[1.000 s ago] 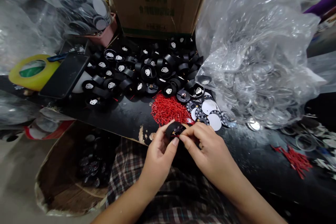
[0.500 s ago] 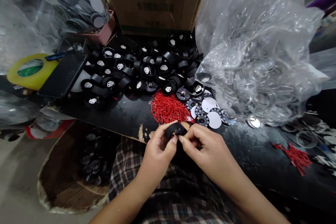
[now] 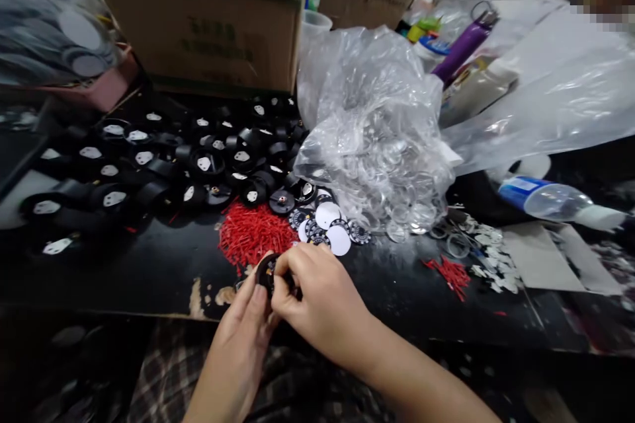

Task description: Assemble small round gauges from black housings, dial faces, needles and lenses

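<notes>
My left hand [image 3: 243,327] is closed around a round black dial case [image 3: 266,269], holding it tilted just over the table's front edge. A bit of printed dial shows inside its rim. My right hand [image 3: 312,294] reaches in from the right with thumb and forefinger pinched at the case's face; whatever they hold is hidden behind the fingers. Just beyond my hands lie a heap of small red pointers [image 3: 255,231] and a loose pile of round dial discs [image 3: 317,230], some black with markings, others showing plain white backs.
Many black cases [image 3: 203,164] spread over the left of the black table [image 3: 149,277]. Behind the discs slumps a clear plastic bag [image 3: 377,145] of transparent rings. A cardboard box [image 3: 198,20] stands at the back. Rightward are more red pointers [image 3: 450,275], white pieces [image 3: 496,254] and a bottle [image 3: 550,201].
The view has swung to the right, bringing in the bottle and the white pieces. The left hand still holds the case, while the right hand has turned, its back now more toward me.
</notes>
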Tool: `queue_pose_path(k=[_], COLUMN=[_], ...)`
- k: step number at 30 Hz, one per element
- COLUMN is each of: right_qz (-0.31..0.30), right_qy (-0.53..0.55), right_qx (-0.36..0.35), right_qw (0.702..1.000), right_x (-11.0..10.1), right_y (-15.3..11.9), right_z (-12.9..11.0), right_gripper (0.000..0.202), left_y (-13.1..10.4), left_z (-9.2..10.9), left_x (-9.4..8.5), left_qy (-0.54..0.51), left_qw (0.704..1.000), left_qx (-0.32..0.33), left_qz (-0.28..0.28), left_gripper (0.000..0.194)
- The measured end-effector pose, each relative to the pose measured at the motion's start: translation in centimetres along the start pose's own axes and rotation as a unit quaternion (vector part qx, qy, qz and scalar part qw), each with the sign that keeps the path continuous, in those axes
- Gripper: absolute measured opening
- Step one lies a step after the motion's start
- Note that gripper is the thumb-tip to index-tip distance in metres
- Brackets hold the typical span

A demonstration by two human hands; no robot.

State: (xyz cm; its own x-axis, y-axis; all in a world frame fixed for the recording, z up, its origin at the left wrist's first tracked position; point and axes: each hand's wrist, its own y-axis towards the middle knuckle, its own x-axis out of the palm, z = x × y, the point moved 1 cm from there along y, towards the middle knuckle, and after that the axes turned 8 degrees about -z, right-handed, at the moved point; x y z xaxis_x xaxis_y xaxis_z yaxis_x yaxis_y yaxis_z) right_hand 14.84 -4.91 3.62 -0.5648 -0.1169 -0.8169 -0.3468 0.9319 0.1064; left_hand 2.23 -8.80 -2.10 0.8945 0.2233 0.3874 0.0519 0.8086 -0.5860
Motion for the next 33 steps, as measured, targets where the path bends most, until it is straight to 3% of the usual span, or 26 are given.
queue_pose_path(k=[3, 5, 8, 9, 12, 15, 20, 22, 24, 26, 28, 33], right_qz=[-0.048, -0.023, 0.130, 0.148, 0.132, 0.130, 0.171, 0.129, 0.047, 0.009, 0.014, -0.001], right_qy=[0.081, 0.108, -0.003, -0.064, -0.161, -0.143, -0.029, 0.099, 0.193, 0.189, 0.147, 0.128], right_qx=[0.033, 0.044, 0.123, 0.144, 0.153, 0.135, 0.134, 0.124, 0.086, 0.039, 0.008, 0.017], right_qw=[0.995, 0.993, 0.984, 0.976, 0.966, 0.972, 0.976, 0.979, 0.976, 0.981, 0.989, 0.992], right_x=[-1.2, -2.5, -4.5, -4.9, -5.4, -6.0, -6.6, -5.5, -3.8, -2.1, -1.0, -0.6], right_y=[-0.4, -0.6, -0.3, 0.1, 1.0, 1.2, -0.4, -1.0, -1.4, -1.7, -1.9, -1.2], right_z=[1.2, 3.2, 7.7, 9.1, 12.2, 13.4, 11.5, 9.2, 6.4, 4.0, 2.6, 2.1], right_gripper=[0.011, 0.012, 0.014, 0.014, 0.016, 0.008, 0.015, 0.018, 0.020, 0.024, 0.028, 0.021], left_y=[0.6, 0.9, 1.1, 1.2, 1.3, 1.5, 1.6, 1.5, 1.4, 1.4, 1.4, 0.8], left_z=[-0.1, 0.2, 0.5, 0.5, 0.3, 0.2, 0.5, 0.6, 0.5, 0.4, 0.4, 0.7], left_x=[0.0, 0.0, 0.3, 0.4, 0.6, 0.5, 1.1, 1.9, 2.6, 2.9, 2.8, 1.8], left_qy=[0.094, 0.129, 0.092, 0.080, 0.077, 0.083, 0.008, -0.051, -0.096, -0.110, -0.092, 0.028], left_qw=[0.992, 0.984, 0.987, 0.988, 0.988, 0.985, 0.990, 0.988, 0.981, 0.974, 0.974, 0.976], left_qx=[0.061, 0.090, 0.085, 0.080, 0.069, 0.061, 0.054, 0.032, 0.007, 0.008, 0.033, 0.111], left_qz=[-0.052, -0.088, -0.103, -0.104, -0.113, -0.137, -0.132, -0.139, -0.170, -0.199, -0.204, -0.187], left_gripper=[0.038, 0.041, 0.045, 0.046, 0.045, 0.043, 0.039, 0.037, 0.036, 0.035, 0.031, 0.033])
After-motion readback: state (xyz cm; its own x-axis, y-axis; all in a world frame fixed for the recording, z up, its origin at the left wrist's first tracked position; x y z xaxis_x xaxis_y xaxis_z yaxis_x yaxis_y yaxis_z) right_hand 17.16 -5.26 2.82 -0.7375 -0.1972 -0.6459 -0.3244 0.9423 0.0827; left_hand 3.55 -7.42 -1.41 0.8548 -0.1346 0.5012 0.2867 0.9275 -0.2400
